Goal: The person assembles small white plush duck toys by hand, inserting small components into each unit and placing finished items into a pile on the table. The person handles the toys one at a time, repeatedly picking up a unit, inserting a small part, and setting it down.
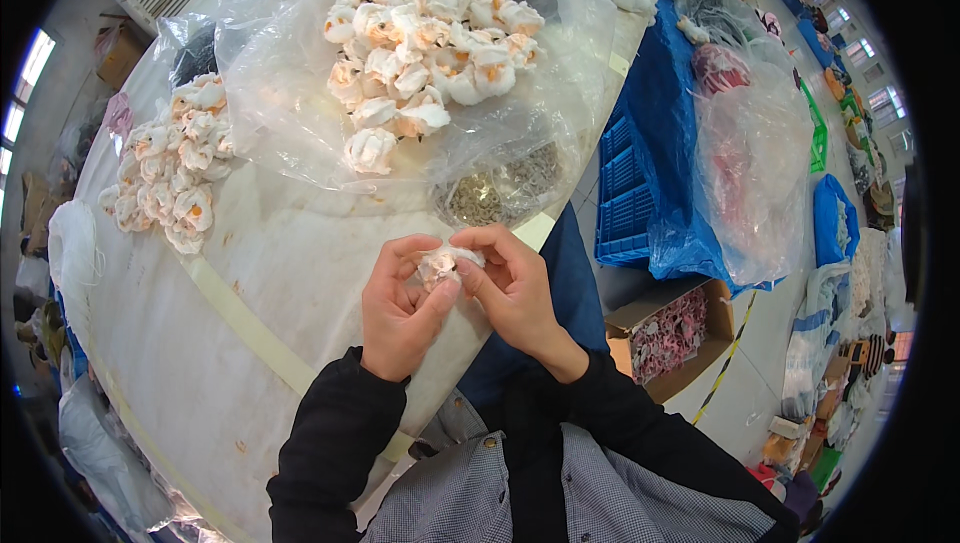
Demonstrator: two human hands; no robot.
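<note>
Between both hands is a small white fluffy plush piece with peach-orange patches (438, 265), held above the near right edge of the table. My left hand (398, 308) pinches its left side, thumb pressed against the front. On the other side, my right hand (515, 293) grips it with thumb and index finger. Fingers hide part of the piece. Farther back, a heap of similar white and orange plush pieces (430, 63) lies on a clear plastic bag (280, 113). A second heap of them (170, 168) sits at the left. Just beyond my hands is a clear bag of small grey-green bits (500, 188).
The table (290, 283) has a pale cover with tape strips (245, 318). To the right stand blue crates (625, 193) with a stuffed clear bag (755, 173). Below them, a cardboard box (722, 328) holds pink scraps (672, 338). Yellow-black tape (725, 361) marks the floor.
</note>
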